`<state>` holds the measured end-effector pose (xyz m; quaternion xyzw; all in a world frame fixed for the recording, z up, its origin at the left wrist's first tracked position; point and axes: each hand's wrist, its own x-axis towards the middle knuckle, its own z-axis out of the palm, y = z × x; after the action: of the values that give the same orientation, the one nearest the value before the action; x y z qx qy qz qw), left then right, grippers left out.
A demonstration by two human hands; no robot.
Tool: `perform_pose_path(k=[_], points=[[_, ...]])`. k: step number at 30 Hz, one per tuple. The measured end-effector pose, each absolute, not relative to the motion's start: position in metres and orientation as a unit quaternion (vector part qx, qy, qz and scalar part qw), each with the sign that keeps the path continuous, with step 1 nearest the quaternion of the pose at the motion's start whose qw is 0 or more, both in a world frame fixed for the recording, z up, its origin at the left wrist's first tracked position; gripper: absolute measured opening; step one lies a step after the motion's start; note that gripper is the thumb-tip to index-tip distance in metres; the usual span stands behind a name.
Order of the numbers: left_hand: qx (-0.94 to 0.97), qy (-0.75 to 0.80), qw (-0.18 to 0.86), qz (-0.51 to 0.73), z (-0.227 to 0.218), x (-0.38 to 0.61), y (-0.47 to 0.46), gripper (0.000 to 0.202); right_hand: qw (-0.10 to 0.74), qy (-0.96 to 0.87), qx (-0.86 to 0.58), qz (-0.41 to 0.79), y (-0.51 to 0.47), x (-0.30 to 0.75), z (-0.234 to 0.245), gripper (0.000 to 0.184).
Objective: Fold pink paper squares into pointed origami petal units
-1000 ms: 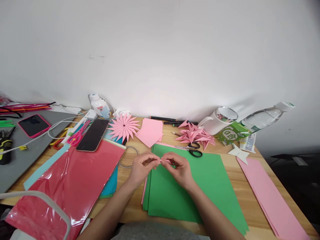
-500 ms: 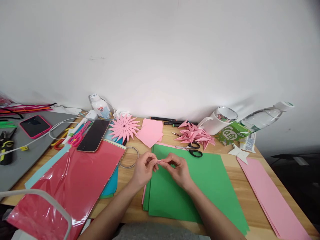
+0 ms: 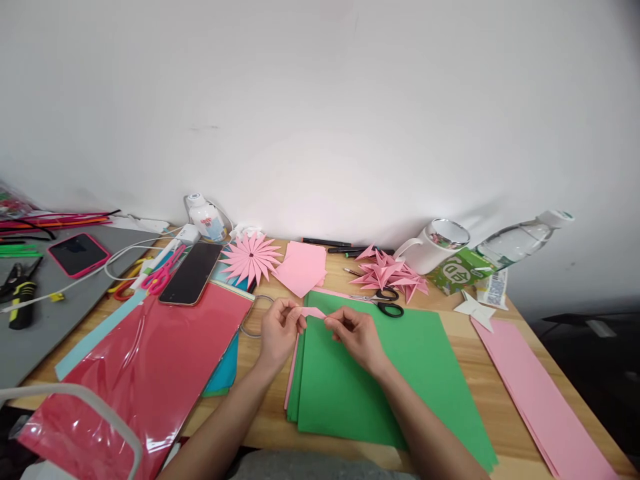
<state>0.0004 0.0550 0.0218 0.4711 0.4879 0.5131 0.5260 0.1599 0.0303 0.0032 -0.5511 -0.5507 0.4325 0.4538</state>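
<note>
Step in hand, as I read it: folding or shaping one small pink paper piece (image 3: 313, 312). It's up in the air between the hands, over the near left part of the far edge of the green paper stack (image 3: 390, 380), not lying on the surface (image 3: 257, 410).

Left hand (image 3: 280, 328): thumb and fingers pinched on the piece's left end. Right hand (image 3: 357, 333): fingertips pinched at its right end. Middle of the piece is exposed; exact fold state too small to call.

Finished-looking pink star (image 3: 259, 261) on the left, loose heap of pointed pink pieces (image 3: 385, 273) on the right, pink squares (image 3: 301, 263) between. Scissors (image 3: 375, 298) lie by the stack's far edge, untouched; don't look needed for this step.

Next move probably calls for lining up edges, then a firm fingertip press along the crease. Main risk: ends slipping, crease going crooked.
</note>
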Motion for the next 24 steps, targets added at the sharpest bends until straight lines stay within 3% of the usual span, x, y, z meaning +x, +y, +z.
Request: perform_pose_path(k=[6,12,18,24], points=[[0.487,0.477,0.525,0.510,0.025,-0.001,0.056,0.018,0.441,-0.543,-0.566,0.435,0.032,0.161,0.000,0.035],[0.533,0.476,0.491,0.498,0.024,-0.004,0.058,0.021,0.495,-0.554,-0.533,0.404,0.030,0.160,0.009,0.037],[0.745,0.481,0.190,0.420,0.005,-0.010,0.065,0.019,0.688,-0.339,-0.564,0.306,0.040,0.180,0.015,0.031],[0.839,0.464,0.084,0.272,-0.016,-0.013,0.070,0.030,0.701,-0.333,-0.534,0.335,0.043,0.186,0.016,0.050]])
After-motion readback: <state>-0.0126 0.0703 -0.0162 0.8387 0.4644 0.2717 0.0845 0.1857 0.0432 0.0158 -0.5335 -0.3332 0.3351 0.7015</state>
